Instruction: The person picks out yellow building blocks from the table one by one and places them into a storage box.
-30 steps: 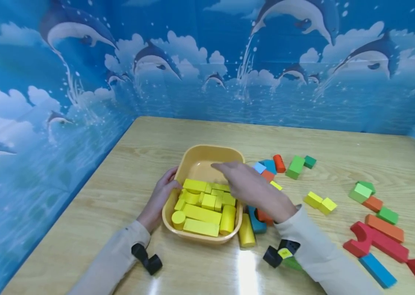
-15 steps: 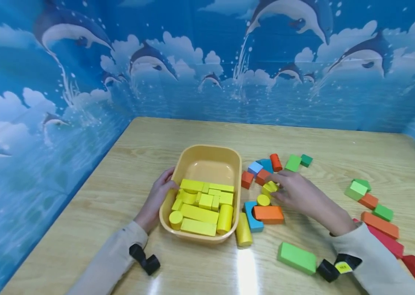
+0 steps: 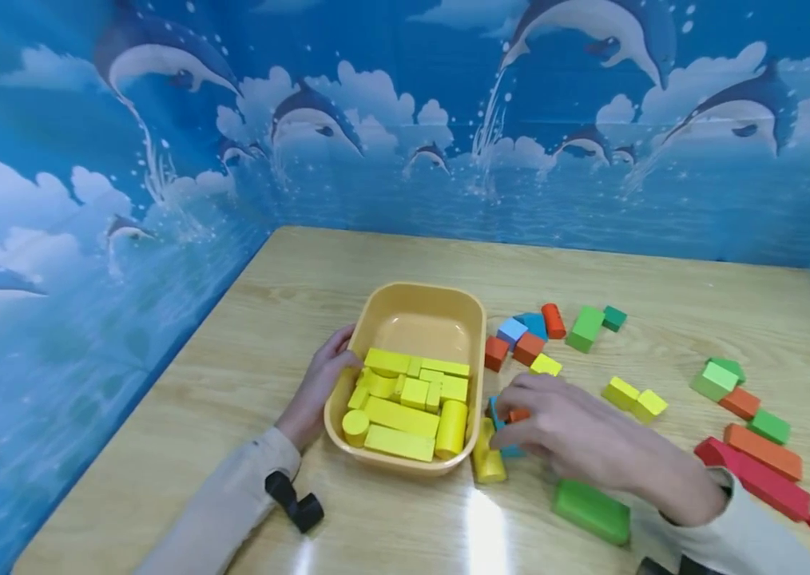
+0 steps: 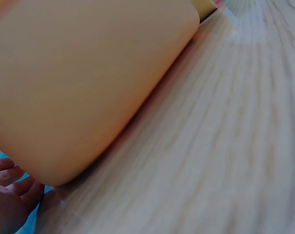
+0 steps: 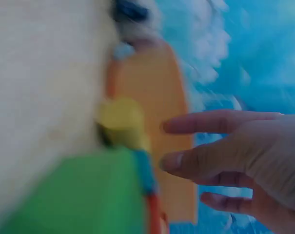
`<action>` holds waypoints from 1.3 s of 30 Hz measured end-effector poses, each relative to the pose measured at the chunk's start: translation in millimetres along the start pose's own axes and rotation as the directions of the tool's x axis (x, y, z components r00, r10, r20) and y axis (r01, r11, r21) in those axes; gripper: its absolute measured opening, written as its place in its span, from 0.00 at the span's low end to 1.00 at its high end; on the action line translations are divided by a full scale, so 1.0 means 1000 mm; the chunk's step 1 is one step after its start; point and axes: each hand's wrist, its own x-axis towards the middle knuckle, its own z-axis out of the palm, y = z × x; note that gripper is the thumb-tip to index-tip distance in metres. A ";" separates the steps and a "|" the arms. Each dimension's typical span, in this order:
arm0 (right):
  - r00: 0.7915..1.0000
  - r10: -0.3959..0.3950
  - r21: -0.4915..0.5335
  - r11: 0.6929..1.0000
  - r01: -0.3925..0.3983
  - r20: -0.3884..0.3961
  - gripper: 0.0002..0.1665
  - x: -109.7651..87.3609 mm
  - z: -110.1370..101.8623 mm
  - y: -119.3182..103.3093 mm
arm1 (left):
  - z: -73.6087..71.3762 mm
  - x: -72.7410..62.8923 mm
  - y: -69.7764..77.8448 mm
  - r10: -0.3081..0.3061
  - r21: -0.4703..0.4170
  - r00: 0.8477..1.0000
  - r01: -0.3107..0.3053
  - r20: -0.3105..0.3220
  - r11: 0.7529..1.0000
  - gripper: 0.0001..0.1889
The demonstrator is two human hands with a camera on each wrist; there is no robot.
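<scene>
A tan plastic tub (image 3: 422, 297) holds several yellow wooden blocks (image 3: 401, 415) packed toward its near end. My left hand (image 3: 315, 387) grips the tub's left side, thumb at the rim; in the left wrist view its fingers (image 4: 20, 187) touch the outer wall. My right hand (image 3: 573, 427) hovers right of the tub, over a blue arch block (image 3: 513, 451) and an orange block (image 3: 518, 415), both mostly hidden. By its fingertips lies a yellow cylinder (image 3: 488, 461) against the tub. The blurred right wrist view shows that hand (image 5: 240, 161) with fingers extended and nothing between them.
A green block (image 3: 592, 513) lies below the right hand. Behind it sit a yellow block (image 3: 545, 365), red blocks (image 3: 529, 348) and a light-blue block (image 3: 511, 331). Two yellow cubes (image 3: 635, 399) and a row of red, orange and green blocks (image 3: 764, 451) lie farther right.
My right hand has gone from above the tub to the small yellow blocks at its right, then nearer to me, over the blue arch. The left hand stays on the tub.
</scene>
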 end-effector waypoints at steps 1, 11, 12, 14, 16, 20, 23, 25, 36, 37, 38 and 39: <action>0.999 -0.014 0.001 1.000 0.014 0.039 0.23 0.001 0.002 -0.006 | 0.001 0.001 0.000 -0.001 0.002 1.000 0.001 0.000 1.000 0.34; 0.995 0.032 -0.164 0.986 -0.016 0.095 0.23 0.000 0.020 -0.017 | 0.003 0.000 -0.002 0.017 -0.010 1.000 -0.017 -0.007 1.000 0.35; 0.995 0.027 -0.142 0.990 -0.014 0.092 0.23 0.000 0.017 -0.016 | 0.003 0.000 -0.002 0.017 -0.012 1.000 -0.017 -0.010 1.000 0.35; 0.993 0.038 -0.040 0.999 -0.034 0.113 0.24 0.001 0.007 -0.012 | 0.002 0.000 -0.002 0.017 -0.012 1.000 -0.017 -0.012 1.000 0.35; 0.981 0.084 0.108 0.989 -0.104 0.176 0.24 0.001 -0.011 -0.007 | 0.002 0.000 -0.003 0.016 -0.009 1.000 -0.017 -0.015 1.000 0.35; 0.935 0.237 0.311 0.897 -0.315 0.264 0.22 0.012 -0.041 0.003 | 0.002 0.001 -0.003 0.020 0.004 1.000 -0.020 -0.020 1.000 0.35; 0.912 0.324 0.301 0.870 -0.391 0.250 0.17 0.039 -0.041 0.011 | 0.001 0.002 -0.003 0.025 0.005 0.999 -0.025 -0.023 1.000 0.36; 0.896 0.362 0.254 0.869 -0.424 0.259 0.12 0.064 -0.032 0.017 | 0.001 0.002 -0.003 0.021 0.001 1.000 -0.021 -0.020 1.000 0.36; 0.803 0.399 0.123 0.860 -0.496 0.443 0.16 0.155 0.036 0.044 | 0.000 0.001 -0.002 0.024 -0.015 1.000 -0.024 -0.009 1.000 0.35; 0.809 0.394 0.127 0.863 -0.489 0.436 0.16 0.156 0.040 0.044 | 0.000 0.001 -0.002 0.029 -0.014 1.000 -0.029 -0.003 0.999 0.35; 0.817 0.388 0.132 0.867 -0.481 0.426 0.16 0.157 0.043 0.044 | 0.000 0.002 -0.002 0.031 -0.014 1.000 -0.031 0.001 0.999 0.35; 0.824 0.384 0.139 0.869 -0.475 0.417 0.15 0.158 0.045 0.044 | 0.000 0.002 -0.002 0.035 -0.013 0.999 -0.035 0.005 0.999 0.35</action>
